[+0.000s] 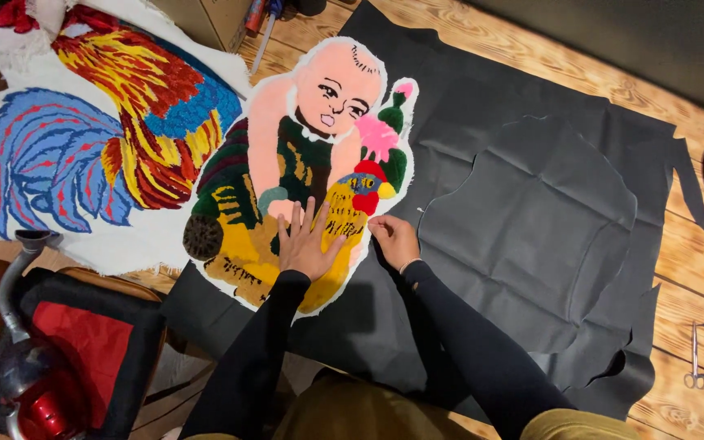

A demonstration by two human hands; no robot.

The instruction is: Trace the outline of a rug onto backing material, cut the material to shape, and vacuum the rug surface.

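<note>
A tufted rug (303, 171) — a figure holding a bird, cut to its outline with a white edge — is lying on black fabric (531, 212) on the wooden floor (686, 301), its long axis running from head at the far end to base near the person, tilting slightly right. The left hand (310, 243) is pressing flat, fingers spread, on the shaggy yellow pile. The right hand (394, 240) is pinching the rug's right edge. A rooster rug (83, 138) is lying just left — scissors (696, 358) far right.
</note>
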